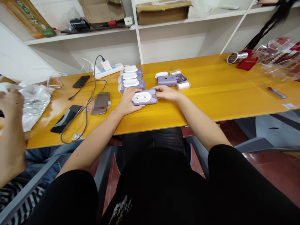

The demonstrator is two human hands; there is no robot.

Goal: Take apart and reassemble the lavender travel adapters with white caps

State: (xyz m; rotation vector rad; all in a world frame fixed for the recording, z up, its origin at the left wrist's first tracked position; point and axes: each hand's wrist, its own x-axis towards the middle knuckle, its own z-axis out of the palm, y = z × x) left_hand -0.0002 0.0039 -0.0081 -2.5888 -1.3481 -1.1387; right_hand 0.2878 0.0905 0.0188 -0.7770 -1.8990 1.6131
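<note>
A purple, box-shaped device (152,99) with a white oval plate on top lies on the table in front of me. Around its left end wraps my left hand (127,101), thumb along the near side. My right hand (166,93) grips the right end between thumb and fingers. Just beyond, several similar purple units (130,76) with white oval tops stand in a row. Right of them lies another purple body (167,80), with a white oval piece (161,74) and a small clear-edged white part (183,85) beside it.
Phones (67,118) and a dark cable (86,117) lie to the left, near a power strip (110,70). A co-worker's hand (11,103) is by a plastic bag (35,103). Rightward are a screwdriver (276,92), a red grater (248,59) and clear plastic packaging. Shelves rise behind.
</note>
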